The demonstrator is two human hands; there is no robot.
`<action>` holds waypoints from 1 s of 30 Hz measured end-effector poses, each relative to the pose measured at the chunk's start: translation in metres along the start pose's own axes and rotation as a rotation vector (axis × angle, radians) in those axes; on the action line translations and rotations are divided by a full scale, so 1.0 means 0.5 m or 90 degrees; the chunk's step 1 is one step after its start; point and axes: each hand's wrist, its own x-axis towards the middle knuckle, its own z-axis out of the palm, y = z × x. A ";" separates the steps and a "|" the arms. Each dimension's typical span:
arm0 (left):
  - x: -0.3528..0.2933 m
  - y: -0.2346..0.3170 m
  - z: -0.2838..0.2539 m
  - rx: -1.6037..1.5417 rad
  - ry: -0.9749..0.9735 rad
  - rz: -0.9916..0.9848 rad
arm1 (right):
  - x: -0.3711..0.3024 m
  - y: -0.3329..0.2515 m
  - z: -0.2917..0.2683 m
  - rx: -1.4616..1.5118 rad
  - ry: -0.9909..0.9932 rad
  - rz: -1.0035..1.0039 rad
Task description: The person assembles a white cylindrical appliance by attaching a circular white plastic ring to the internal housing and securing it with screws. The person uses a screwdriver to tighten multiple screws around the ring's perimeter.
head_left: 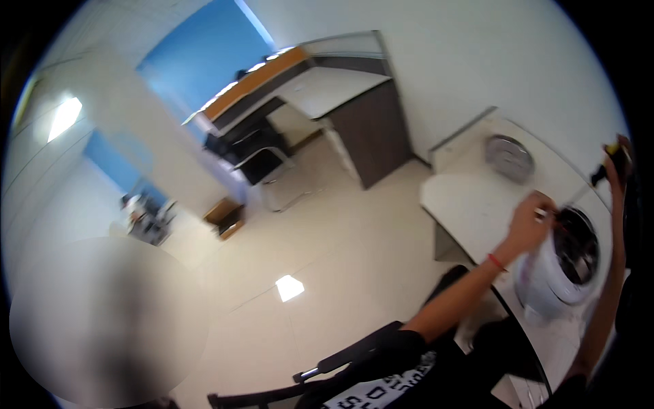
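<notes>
A white round appliance (545, 283), shaped like a rice cooker body, stands open-topped on the white desk at the right. Its dark interior (577, 249) shows blurred metal and a trace of red. My left hand (531, 221), with a ring and a red wrist cord, rests at the rim with its fingers curled together; what they pinch is hidden. Raised beyond the far right side of the appliance, my right hand (618, 170) is closed round a screwdriver (601, 174) with a black and yellow handle. Its thin shaft points toward the opening.
A round grey metal piece (509, 158) lies on the white desk (460, 198), behind my left hand. A low partition edges the desk. Farther off are another desk (368, 129), a black chair (262, 160) and a cardboard box (225, 218). A blurred patch covers the lower left.
</notes>
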 end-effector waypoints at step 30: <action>0.027 0.008 -0.060 -0.173 -0.161 -0.136 | -0.010 -0.192 0.079 0.071 0.053 0.005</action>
